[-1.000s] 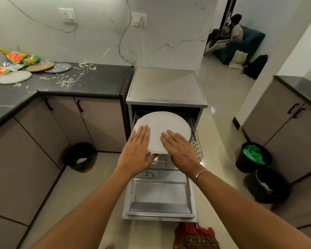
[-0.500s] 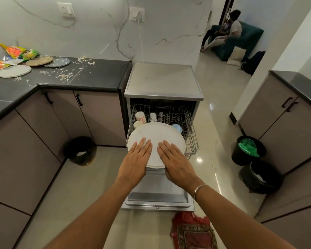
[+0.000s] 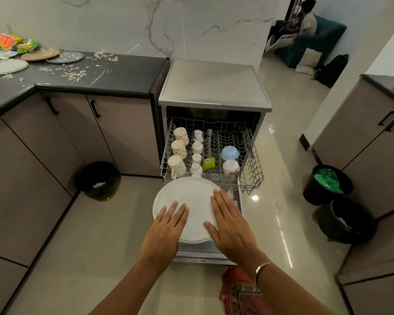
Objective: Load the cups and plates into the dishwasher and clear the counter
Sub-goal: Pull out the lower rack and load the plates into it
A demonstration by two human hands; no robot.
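Note:
A round white plate (image 3: 191,201) hangs level over the open dishwasher door (image 3: 198,254), in front of the pulled-out upper rack (image 3: 253,176). My left hand (image 3: 166,233) lies flat on its near left part and my right hand (image 3: 230,226) on its right part, fingers straight. The rack holds several white cups (image 3: 179,153), a blue bowl (image 3: 229,152), a green cup (image 3: 209,163) and a flowered bowl (image 3: 230,168). On the black counter (image 3: 114,76) at far left lie a white plate (image 3: 6,66), a brown plate (image 3: 40,54) and a steel plate (image 3: 65,57).
White scraps (image 3: 74,73) and snack wrappers (image 3: 11,44) litter the counter. A black bin (image 3: 98,180) stands left of the dishwasher, two more bins (image 3: 328,185) stand right. A red cloth (image 3: 239,289) lies on the floor by the door. People sit on a sofa (image 3: 316,35) far back.
The plate and both hands have come down and toward me, off the rack front. The cups and bowls in the upper rack now show.

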